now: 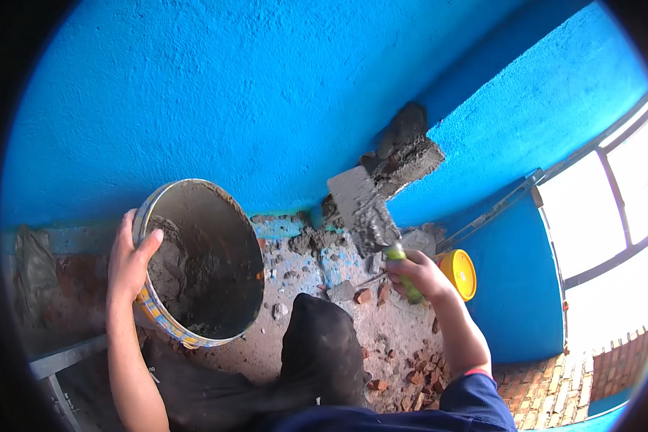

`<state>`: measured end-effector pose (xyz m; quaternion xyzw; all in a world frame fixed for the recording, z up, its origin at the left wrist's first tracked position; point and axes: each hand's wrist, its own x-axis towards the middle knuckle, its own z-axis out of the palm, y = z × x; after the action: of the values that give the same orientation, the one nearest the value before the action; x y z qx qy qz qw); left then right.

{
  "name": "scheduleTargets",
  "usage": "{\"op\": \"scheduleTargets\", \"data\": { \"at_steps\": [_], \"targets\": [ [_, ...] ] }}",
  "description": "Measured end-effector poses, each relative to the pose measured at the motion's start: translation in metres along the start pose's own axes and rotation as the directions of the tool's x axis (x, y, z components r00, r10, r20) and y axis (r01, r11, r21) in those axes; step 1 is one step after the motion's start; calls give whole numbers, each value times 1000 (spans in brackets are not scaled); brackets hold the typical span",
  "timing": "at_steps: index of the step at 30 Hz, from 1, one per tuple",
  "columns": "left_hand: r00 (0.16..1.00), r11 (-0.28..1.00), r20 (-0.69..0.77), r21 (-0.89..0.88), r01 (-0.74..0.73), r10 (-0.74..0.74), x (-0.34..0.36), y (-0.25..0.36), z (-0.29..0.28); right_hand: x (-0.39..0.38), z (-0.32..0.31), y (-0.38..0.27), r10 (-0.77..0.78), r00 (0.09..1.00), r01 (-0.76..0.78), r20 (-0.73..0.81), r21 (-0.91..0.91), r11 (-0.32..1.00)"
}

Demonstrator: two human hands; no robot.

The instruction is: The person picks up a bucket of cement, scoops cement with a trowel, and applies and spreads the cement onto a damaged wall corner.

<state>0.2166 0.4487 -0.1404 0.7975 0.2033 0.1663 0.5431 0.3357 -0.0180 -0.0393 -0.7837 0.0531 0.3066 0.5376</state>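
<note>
My left hand (pixel 135 255) grips the rim of a round bucket (pixel 227 237), tilted so that its mouth faces me. Wet grey mortar (pixel 171 266) lies inside, mostly along the left wall. In my right hand (pixel 419 275) is the green handle of a trowel (pixel 356 198), its broad metal blade pointing up toward the wall. Mortar is smeared over the blade near the handle. Just beyond the blade, a rough grey mortar patch (pixel 414 162) covers the lower corner of the blue wall (pixel 216 108). Whether the blade touches that patch I cannot tell.
Broken brick pieces (pixel 417 378) and rubble lie on the dusty floor (pixel 252 363). A yellow lidded bucket (pixel 459 275) stands right of my right hand. My dark-clothed knee (pixel 322 345) is between the hands. Bright window panes (pixel 590 209) are at the right; a metal frame (pixel 68 358) is lower left.
</note>
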Motion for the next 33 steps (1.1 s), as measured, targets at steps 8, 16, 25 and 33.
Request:
{"op": "scheduleTargets", "data": {
  "at_steps": [8,16,25,33],
  "targets": [
    [1000,996,-15,85,-14,15,2,-6,1,40,-19,-65,-18,996,15,-83,-40,999],
    [1000,999,0,-26,21,-21,-2,6,1,13,0,-103,-112,980,102,-163,-67,993],
    [1000,996,10,93,9,-10,2,-9,-6,3,19,-119,-192,957,162,-216,-149,975],
    [998,999,49,-43,27,-25,0,4,-6,1,37,-91,-328,909,260,-259,-264,929]
  ]
}}
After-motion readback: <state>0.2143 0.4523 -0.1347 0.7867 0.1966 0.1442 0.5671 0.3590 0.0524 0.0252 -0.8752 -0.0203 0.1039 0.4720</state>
